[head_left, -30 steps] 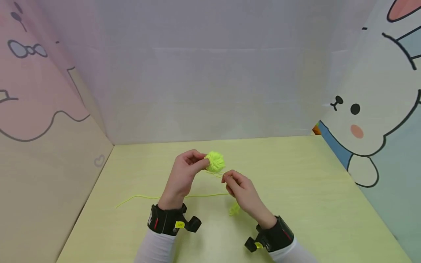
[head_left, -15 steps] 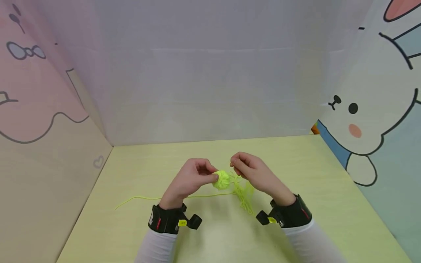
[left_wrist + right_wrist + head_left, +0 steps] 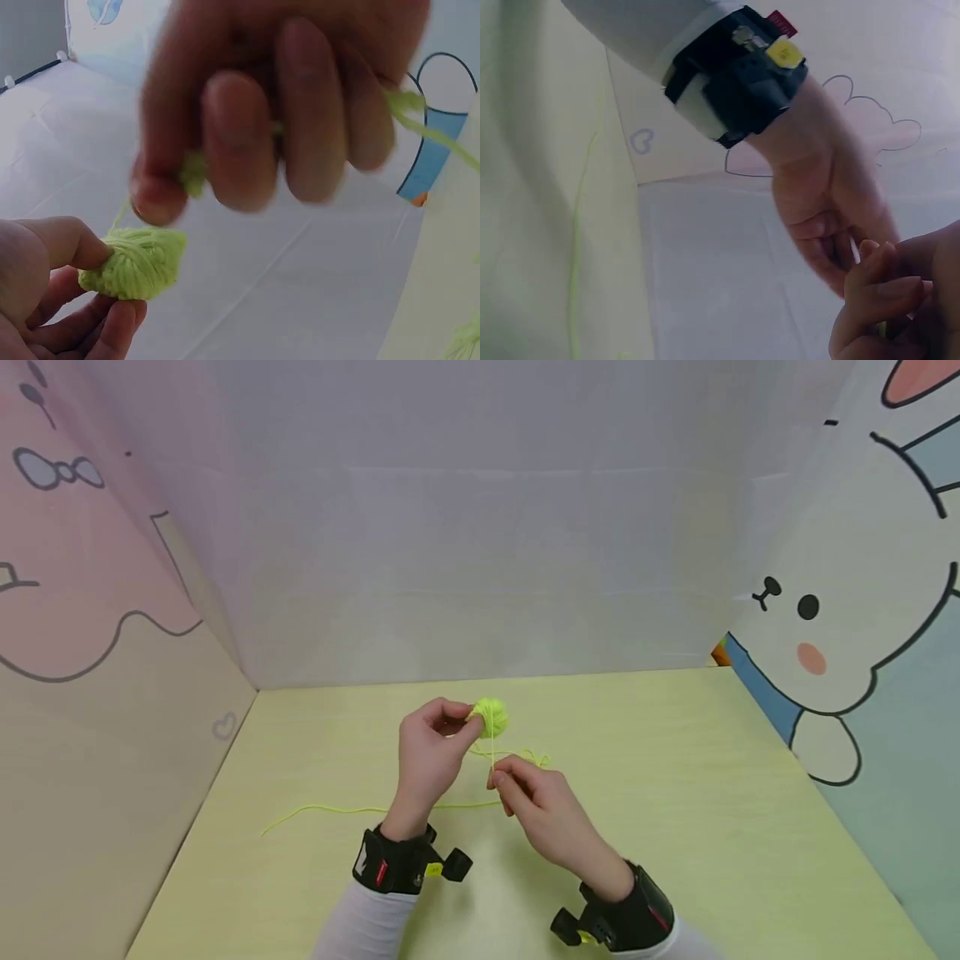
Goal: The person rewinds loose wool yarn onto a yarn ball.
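A small ball of neon yellow-green yarn (image 3: pixel 492 718) is held up over the table by my left hand (image 3: pixel 431 752), pinched between thumb and fingers. From the ball a taut strand (image 3: pixel 492 750) runs down to my right hand (image 3: pixel 542 806), whose thumb and fingertips pinch it just below and to the right. In the left wrist view the wound ball (image 3: pixel 139 262) shows its wrapped layers, and the right hand (image 3: pixel 277 112) is close above it with yarn passing through its curled fingers. The right wrist view shows both hands, with the ball hidden behind them.
A loose yarn tail (image 3: pixel 330 811) lies across the pale wooden table (image 3: pixel 712 827) toward the left. Tangled loops of yarn (image 3: pixel 536 758) show behind the right hand. A whitish curtain (image 3: pixel 480 568) stands at the back, with cartoon-printed panels (image 3: pixel 847 635) at the sides.
Half a second ago the right hand was higher and farther right; now it is lower and left, drawing the strand down. The left hand has raised the ball slightly.
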